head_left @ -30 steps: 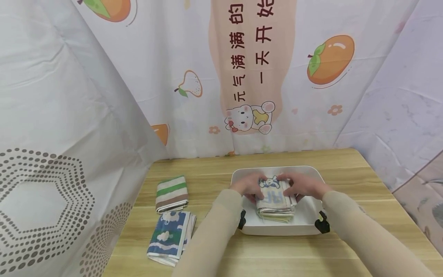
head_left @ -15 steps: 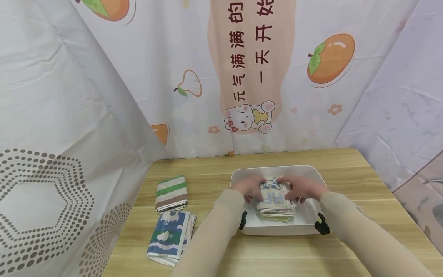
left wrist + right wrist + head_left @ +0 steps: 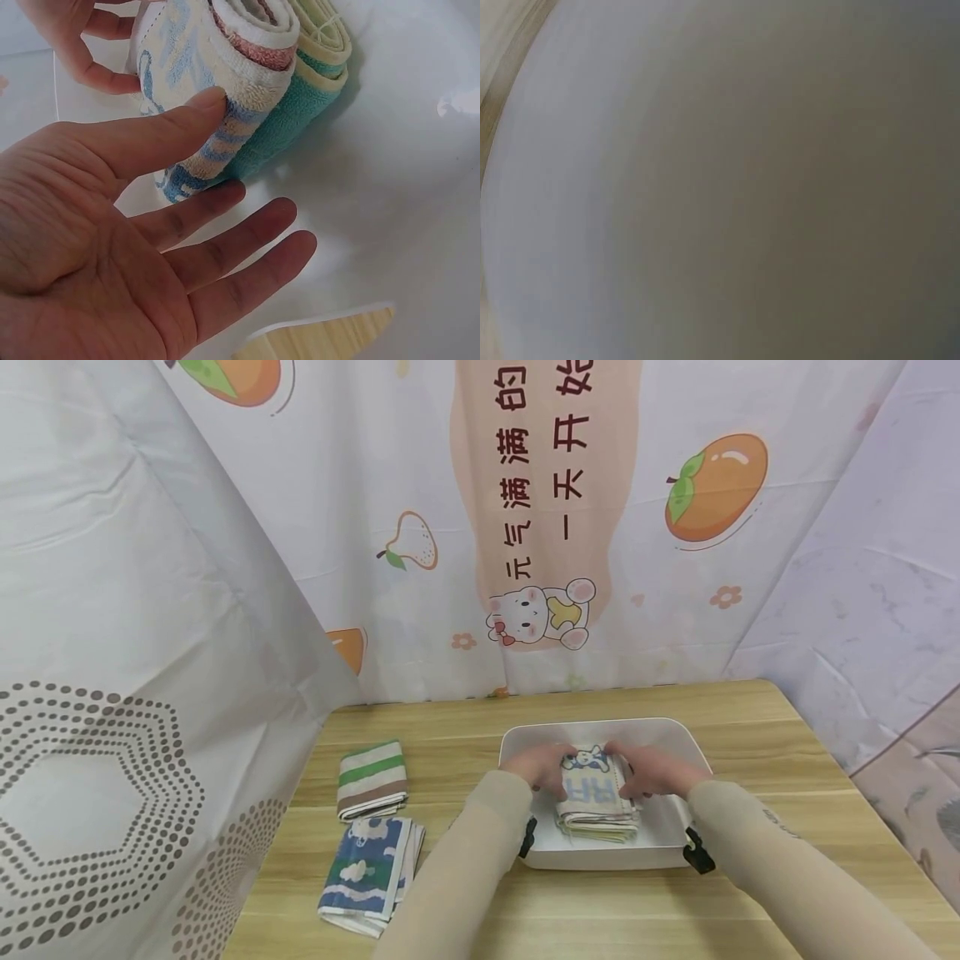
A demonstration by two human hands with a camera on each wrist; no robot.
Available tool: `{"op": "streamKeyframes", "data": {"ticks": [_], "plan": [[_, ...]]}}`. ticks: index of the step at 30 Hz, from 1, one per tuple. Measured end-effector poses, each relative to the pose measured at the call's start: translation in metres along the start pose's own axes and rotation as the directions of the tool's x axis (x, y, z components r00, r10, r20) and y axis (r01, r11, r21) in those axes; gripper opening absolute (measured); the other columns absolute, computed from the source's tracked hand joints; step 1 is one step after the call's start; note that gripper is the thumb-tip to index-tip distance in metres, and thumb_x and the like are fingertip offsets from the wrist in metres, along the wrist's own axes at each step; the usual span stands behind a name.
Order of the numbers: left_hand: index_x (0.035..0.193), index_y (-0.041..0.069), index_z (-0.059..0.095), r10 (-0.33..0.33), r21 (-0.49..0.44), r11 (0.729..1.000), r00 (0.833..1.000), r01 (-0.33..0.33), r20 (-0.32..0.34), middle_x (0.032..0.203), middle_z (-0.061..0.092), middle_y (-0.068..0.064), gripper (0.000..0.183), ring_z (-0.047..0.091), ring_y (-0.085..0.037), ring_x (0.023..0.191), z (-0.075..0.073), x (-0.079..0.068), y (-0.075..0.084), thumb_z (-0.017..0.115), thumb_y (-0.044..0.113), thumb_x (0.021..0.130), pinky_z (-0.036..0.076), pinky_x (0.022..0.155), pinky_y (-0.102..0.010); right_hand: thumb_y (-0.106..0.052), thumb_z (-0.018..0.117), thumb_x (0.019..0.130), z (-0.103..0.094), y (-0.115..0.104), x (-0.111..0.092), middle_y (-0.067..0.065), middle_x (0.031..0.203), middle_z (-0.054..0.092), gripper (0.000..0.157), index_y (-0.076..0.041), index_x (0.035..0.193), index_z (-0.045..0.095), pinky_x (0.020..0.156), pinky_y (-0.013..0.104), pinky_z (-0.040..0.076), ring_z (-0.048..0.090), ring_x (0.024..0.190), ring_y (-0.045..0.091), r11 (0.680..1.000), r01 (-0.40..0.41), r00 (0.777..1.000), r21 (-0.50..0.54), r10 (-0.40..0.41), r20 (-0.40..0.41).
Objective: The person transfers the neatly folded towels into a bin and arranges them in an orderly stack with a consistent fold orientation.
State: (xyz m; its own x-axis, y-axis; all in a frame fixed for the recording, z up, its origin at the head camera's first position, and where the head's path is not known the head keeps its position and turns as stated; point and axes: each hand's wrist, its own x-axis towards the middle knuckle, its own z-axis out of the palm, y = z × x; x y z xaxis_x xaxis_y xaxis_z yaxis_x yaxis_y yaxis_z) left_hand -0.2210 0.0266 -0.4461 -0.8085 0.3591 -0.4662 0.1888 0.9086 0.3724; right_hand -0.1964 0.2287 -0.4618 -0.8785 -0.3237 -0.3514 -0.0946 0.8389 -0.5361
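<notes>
Folded terry towel with a blue cartoon print (image 3: 591, 783), lying on top of a teal and cream folded towel (image 3: 300, 105) inside the shallow white plastic tray (image 3: 600, 730) on the wooden table (image 3: 465, 727). Left hand (image 3: 127, 247) is spread, fingers straight, thumb tip touching the printed towel's rolled edge. Right hand (image 3: 652, 770) lies on the opposite side; whether it pinches or merely presses cannot be told. Risk, as judged: uneven side pressure could skew the stack or unroll a fold, since the loose pile gives easily. Printed towel appears thick, soft, cream-coloured with blue and pink stripes.
</notes>
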Motion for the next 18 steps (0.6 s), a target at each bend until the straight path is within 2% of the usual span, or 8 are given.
{"op": "streamKeyframes", "data": {"ticks": [5, 10, 18], "plan": [[0.138, 0.033, 0.043, -0.006, -0.019, 1.0, 1.0, 0.006, 0.009, 0.13, 0.048, 0.006, 0.076, 0.052, -0.013, 0.087, 0.0011, 0.0009, -0.001, 0.079, 0.015, 0.073, 0.048, 0.062, -0.026, -0.009, 0.077, 0.074, 0.0024, 0.0013, 0.0011, 0.01, 0.083, 0.056, 0.074, -0.007, 0.134, 0.035, 0.056, 0.031, 0.042, 0.056, 0.061, 0.019, 1.0, 0.014, 0.999, -0.014, -0.015, -0.032], [0.138, 0.032, 0.043, -0.012, -0.034, 0.999, 1.0, 0.013, 0.01, 0.13, 0.048, 0.005, 0.076, 0.052, -0.014, 0.088, 0.0008, 0.001, -0.0013, 0.079, 0.015, 0.074, 0.048, 0.064, -0.027, -0.011, 0.077, 0.074, 0.0022, 0.0026, 0.0025, 0.009, 0.086, 0.054, 0.074, -0.007, 0.134, 0.035, 0.06, 0.032, 0.043, 0.054, 0.064, 0.017, 1.0, 0.012, 0.999, -0.024, -0.013, -0.031], [0.137, 0.033, 0.043, -0.014, -0.044, 0.999, 1.0, 0.013, -0.004, 0.129, 0.048, 0.007, 0.076, 0.05, -0.014, 0.09, 0.0021, -0.0011, -0.0023, 0.08, 0.017, 0.073, 0.048, 0.066, -0.028, -0.014, 0.077, 0.075, 0.0015, 0.0025, 0.0019, 0.015, 0.105, 0.058, 0.074, -0.003, 0.136, 0.037, 0.074, 0.039, 0.042, 0.052, 0.079, 0.021, 0.997, 0.029, 0.999, -0.074, -0.031, -0.023]]}}
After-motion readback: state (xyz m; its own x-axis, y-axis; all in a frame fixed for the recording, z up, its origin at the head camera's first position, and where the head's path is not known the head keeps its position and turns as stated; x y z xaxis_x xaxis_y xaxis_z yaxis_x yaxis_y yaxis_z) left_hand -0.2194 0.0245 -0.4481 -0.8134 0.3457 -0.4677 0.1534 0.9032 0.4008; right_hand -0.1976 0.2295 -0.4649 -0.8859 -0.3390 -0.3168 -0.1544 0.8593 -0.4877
